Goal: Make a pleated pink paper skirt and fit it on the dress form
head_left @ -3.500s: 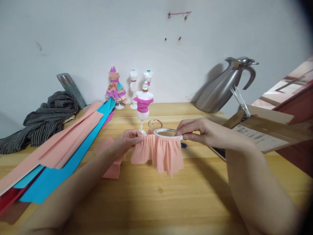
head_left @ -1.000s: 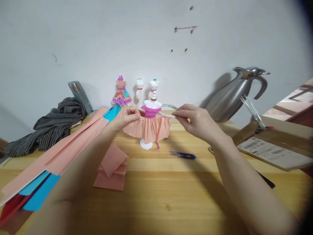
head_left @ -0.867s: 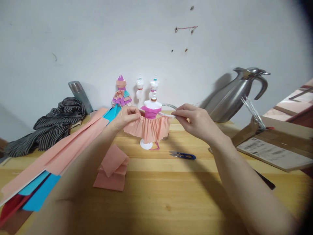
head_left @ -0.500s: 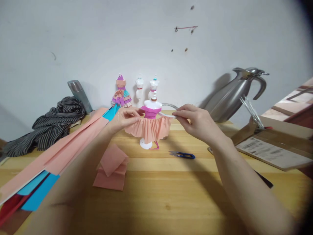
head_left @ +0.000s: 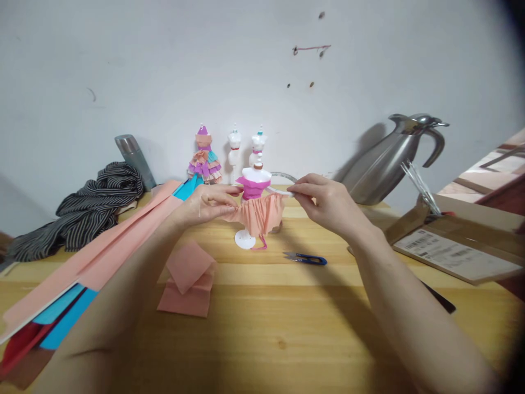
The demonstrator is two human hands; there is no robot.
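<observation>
Here's the left hand [head_left: 209, 203], pinching one end of the gathered peach strip [head_left: 261, 215], and the right hand [head_left: 324, 203] nips white tape [head_left: 283, 191] at the other; the strip hangs before the pink-topped mannequin [head_left: 253, 187], blue snips [head_left: 311, 259] lying nearby!

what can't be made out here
All in the head view:
Mannequin: hips and most of the stem hidden behind the peach frill.
Tape roll: right part behind the right hand.
Label: print too small and blurred to read.
Box: right end cut off by the picture's edge.
</observation>
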